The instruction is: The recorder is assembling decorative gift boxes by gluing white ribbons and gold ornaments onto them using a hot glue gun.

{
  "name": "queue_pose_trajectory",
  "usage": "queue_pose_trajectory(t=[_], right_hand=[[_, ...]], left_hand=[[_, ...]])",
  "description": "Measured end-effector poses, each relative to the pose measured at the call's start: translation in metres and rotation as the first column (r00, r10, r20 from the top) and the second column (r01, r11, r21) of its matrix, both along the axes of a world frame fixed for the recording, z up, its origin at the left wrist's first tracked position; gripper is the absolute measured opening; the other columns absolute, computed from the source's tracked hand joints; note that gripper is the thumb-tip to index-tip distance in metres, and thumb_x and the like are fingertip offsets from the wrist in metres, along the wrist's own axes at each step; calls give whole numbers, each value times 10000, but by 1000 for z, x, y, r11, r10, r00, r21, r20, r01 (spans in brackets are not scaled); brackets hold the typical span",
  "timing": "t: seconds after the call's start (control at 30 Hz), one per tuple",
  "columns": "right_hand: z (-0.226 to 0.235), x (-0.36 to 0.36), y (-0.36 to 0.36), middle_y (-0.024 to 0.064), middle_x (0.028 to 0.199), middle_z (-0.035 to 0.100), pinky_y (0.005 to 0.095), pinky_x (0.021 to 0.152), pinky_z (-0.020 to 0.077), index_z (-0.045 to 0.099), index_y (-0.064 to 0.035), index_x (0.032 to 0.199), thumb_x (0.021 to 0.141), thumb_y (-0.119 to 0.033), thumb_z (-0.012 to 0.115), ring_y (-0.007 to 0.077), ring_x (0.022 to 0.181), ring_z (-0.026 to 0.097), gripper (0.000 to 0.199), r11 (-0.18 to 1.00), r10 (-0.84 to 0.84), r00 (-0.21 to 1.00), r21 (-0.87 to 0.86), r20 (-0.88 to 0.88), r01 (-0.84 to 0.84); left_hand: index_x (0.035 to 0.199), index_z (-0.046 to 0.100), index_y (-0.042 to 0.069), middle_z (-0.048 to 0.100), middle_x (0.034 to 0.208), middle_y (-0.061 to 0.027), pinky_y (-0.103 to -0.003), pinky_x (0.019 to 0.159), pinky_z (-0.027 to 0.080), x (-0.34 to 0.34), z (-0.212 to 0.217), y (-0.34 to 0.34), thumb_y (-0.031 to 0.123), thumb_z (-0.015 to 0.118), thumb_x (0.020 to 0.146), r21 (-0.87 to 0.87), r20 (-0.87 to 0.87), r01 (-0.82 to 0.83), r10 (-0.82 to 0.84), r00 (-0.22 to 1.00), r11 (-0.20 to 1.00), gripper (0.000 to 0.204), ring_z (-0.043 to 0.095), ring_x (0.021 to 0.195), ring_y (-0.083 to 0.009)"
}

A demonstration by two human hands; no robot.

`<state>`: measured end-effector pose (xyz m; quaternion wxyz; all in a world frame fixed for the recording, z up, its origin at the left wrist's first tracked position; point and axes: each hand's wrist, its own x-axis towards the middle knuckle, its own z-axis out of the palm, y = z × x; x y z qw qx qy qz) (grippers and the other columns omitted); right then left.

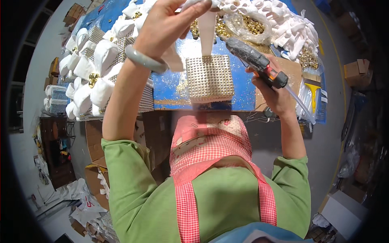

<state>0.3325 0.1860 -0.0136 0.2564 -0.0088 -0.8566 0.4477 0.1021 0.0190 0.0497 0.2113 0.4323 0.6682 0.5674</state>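
Observation:
My left hand (160, 26) is raised over the blue table, its fingers pinched on a white ribbon (207, 36). The ribbon hangs straight down to the far edge of a square box (210, 77) covered in rows of metallic studs. Whether it is fixed to the box I cannot tell. My right hand (280, 97) grips a dark hot glue gun (249, 54), a clear glue stick (300, 104) poking out of its rear. The gun's nozzle points up and left, just right of the ribbon and apart from the box.
Studded boxes with white bows (97, 73) crowd the left. At the back right lie a clear bag of gold pieces (253, 26) and a heap of white bows (283, 24). A cardboard sheet (289, 73) and a yellow-handled scraper (313, 95) are at the right.

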Motion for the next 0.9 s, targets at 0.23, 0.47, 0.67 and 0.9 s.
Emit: queue_pose_trajectory(t=[0.23, 0.47, 0.67, 0.9], right_hand=[[17, -25, 0, 124, 795, 607, 357, 586, 464, 595, -39, 888, 762, -170, 708, 318, 676, 597, 214, 973, -128, 991, 186, -43, 134], [20, -38, 1, 123, 677, 584, 361, 528, 447, 611, -59, 898, 806, -238, 687, 297, 575, 570, 216, 929, -196, 976, 301, -96, 216], [5, -41, 1, 122, 612, 568, 362, 505, 436, 625, -60, 907, 823, -259, 674, 280, 525, 553, 221, 920, -171, 981, 343, -88, 191], [-23, -41, 0, 135, 613, 578, 387, 512, 427, 654, -73, 887, 822, -302, 671, 317, 541, 559, 239, 918, -209, 976, 356, 58, 176]], left_hand=[[968, 692, -18, 684, 846, -43, -229, 673, 465, 5, 32, 15, 267, 630, 896, 73, -145, 40, -29, 989, 997, 300, 582, 765, -77], [956, 700, -9, 682, 803, -37, -217, 617, 453, 7, 32, 14, 276, 630, 894, 62, -159, -37, 46, 986, 997, 300, 568, 715, -60], [950, 701, -12, 665, 749, -23, -211, 554, 416, 8, 30, 13, 272, 631, 895, 83, -138, -12, 24, 990, 996, 298, 534, 649, -43], [937, 705, -7, 610, 665, 22, -196, 452, 311, 6, 27, 12, 279, 633, 893, 111, -103, -21, 33, 994, 994, 298, 432, 544, -13]])
